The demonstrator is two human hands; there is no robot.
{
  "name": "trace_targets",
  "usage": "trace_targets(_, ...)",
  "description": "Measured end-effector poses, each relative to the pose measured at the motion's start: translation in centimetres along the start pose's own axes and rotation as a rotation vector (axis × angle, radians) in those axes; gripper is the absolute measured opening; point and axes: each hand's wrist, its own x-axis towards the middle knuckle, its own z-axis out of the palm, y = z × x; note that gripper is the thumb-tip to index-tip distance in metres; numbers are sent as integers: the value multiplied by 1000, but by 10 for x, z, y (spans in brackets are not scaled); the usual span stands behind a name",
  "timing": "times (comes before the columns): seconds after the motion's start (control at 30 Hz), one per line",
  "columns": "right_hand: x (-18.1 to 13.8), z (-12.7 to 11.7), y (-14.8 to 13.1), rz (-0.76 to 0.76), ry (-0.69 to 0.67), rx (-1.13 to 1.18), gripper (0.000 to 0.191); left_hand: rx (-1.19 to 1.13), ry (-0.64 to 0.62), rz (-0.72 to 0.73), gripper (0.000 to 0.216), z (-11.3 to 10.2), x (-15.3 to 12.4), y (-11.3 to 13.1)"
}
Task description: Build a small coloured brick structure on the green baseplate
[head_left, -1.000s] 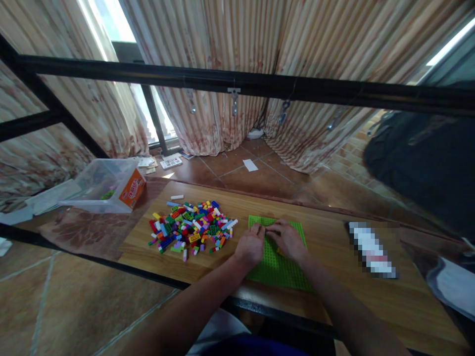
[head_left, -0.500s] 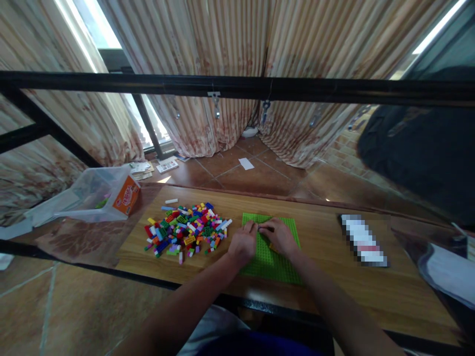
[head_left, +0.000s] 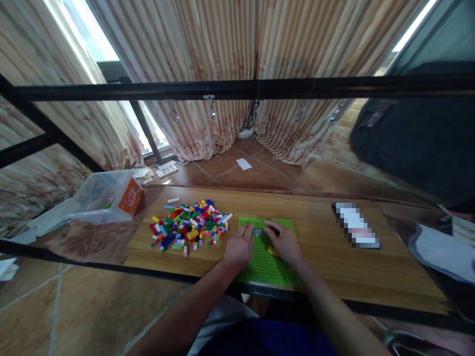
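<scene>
A green studded baseplate [head_left: 265, 267] lies on the wooden table [head_left: 319, 257] in front of me. My left hand [head_left: 238, 248] rests on its left edge, fingers stretched forward. My right hand [head_left: 284, 241] lies over its middle, fingers extended toward the left. Between the fingertips of both hands a small grey brick [head_left: 257, 232] sits on the plate; both hands touch it. A small yellow brick [head_left: 272, 251] shows beside my right palm. A heap of several coloured bricks [head_left: 189, 225] lies left of the plate.
A clear plastic box [head_left: 106, 197] with an orange label stands at the table's left end. A blurred flat object [head_left: 356, 225] lies at the right. A black bar [head_left: 237, 90] crosses above; a dark bag [head_left: 419, 143] and papers [head_left: 441, 252] are at the right.
The view shifted slightly. My hands drew a little apart, so the grey brick now shows between their fingertips and the yellow brick shows beside my right palm.
</scene>
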Motion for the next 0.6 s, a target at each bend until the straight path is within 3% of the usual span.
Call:
trace_targets(0.23, 1, -3, -3, 11, 12, -17, 27, 48, -123, 50, 56, -4, 5, -3)
trace_targets(0.6, 8, 2, -5, 117, -27, -29, 22, 208, -182, 144, 51, 2, 7, 4)
